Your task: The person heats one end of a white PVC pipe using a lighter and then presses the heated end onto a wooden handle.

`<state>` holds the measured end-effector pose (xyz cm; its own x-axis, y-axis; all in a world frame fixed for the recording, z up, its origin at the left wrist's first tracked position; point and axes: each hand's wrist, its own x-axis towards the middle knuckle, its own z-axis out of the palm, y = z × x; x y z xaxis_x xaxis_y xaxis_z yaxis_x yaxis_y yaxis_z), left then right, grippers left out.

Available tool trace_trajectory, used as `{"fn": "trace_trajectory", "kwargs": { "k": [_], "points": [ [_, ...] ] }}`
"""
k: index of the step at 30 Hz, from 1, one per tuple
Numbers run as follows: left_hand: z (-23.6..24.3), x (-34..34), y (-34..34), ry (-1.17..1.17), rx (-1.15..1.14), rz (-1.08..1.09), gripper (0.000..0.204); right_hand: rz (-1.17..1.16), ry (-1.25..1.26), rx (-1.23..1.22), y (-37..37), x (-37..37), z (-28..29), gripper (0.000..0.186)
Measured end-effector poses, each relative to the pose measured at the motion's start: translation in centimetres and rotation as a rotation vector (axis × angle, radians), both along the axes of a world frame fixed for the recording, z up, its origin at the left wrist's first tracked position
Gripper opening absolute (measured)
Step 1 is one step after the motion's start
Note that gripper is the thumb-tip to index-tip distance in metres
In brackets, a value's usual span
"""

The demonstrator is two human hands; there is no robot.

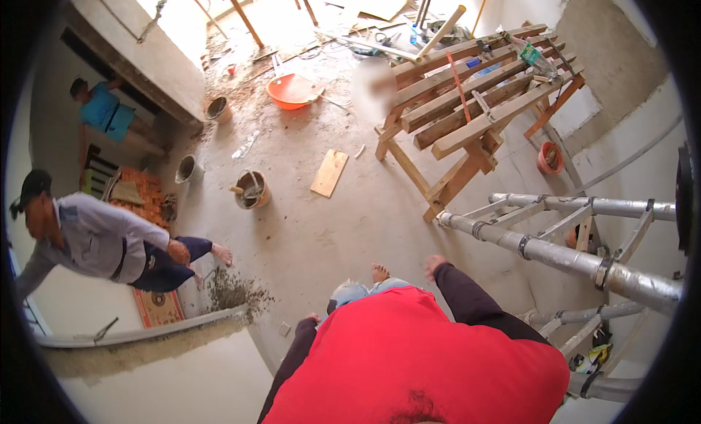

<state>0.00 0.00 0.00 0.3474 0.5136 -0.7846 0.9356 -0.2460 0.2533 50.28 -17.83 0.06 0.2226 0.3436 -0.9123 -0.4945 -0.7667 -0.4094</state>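
I look down over my red shirt (416,351) with dark sleeves, from a height above a dusty concrete floor. My right hand (435,263) is stretched forward and holds nothing, a little left of a silver metal ladder (555,256). My left hand (313,319) only shows as a small tip past its dark sleeve, near the edge of a plastered wall top (146,333). A bare foot (380,271) and a jeans leg show between the two arms.
A wooden trestle scaffold (467,102) stands at the upper right. On the floor lie an orange basin (290,90), a mortar bucket (253,189), a loose board (329,173) and a mortar pile (235,292). A person in grey (95,241) bends at the left; another person in blue (106,111) is farther back.
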Motion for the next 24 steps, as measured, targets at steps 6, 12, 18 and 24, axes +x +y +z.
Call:
{"fn": "trace_trajectory", "kwargs": {
  "k": [6, 12, 18, 24],
  "points": [
    [-4.1, 3.2, 12.5, -0.094, -0.305, 1.185, 0.037, 0.148, -0.17, 0.231, 13.5, 0.7, 10.6, 0.034],
    [-6.6, 11.7, 29.3, -0.325, -0.236, 0.407, 0.041, 0.303, -0.421, 0.291, 19.2, 3.5, 15.0, 0.038],
    [-3.6, 24.4, 45.7, -0.393, -0.336, 0.221, 0.034, 0.085, -0.508, 0.446, 28.1, 5.8, 23.5, 0.034],
    [-2.7, 39.4, 59.8, -0.429, -0.132, 0.041, 0.032, -0.274, -0.719, 0.56, 34.2, 10.9, 29.2, 0.03]
  ]
}}
